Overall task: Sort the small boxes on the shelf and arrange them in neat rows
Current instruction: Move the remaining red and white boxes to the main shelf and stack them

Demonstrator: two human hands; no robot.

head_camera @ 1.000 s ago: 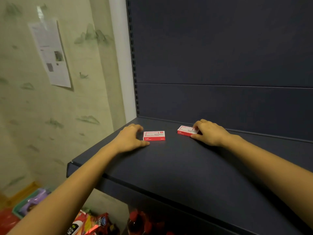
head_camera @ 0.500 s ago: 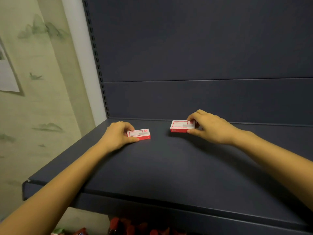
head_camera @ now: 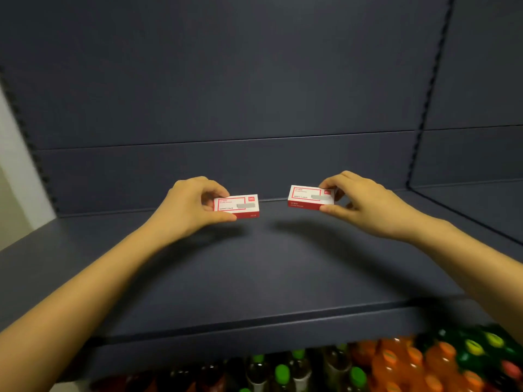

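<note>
so the left grip (head_camera: 188, 206) is curled round the left end of one red-and-white box (head_camera: 240, 205), the right grip (head_camera: 365, 203) pinches the right end of the other box (head_camera: 307, 196), both boxes apart near the back of the dark shelf (head_camera: 254, 278), label print too blurry to read

Dim, even light is falling from above onto the dark shelf (head_camera: 254, 278), casting soft, wide shadows under the left hand (head_camera: 189, 206), the right hand (head_camera: 365, 205) and both forearms, and leaving a faint pale sheen on the board between them. The wide lens is bending the slotted uprights (head_camera: 427, 108) at both sides, and motion blur is smearing the left edge. The bottles (head_camera: 390, 363) below are showing out of focus, with the print on the left box (head_camera: 237, 206) and the right box (head_camera: 310, 196) blurring past reading.
</note>
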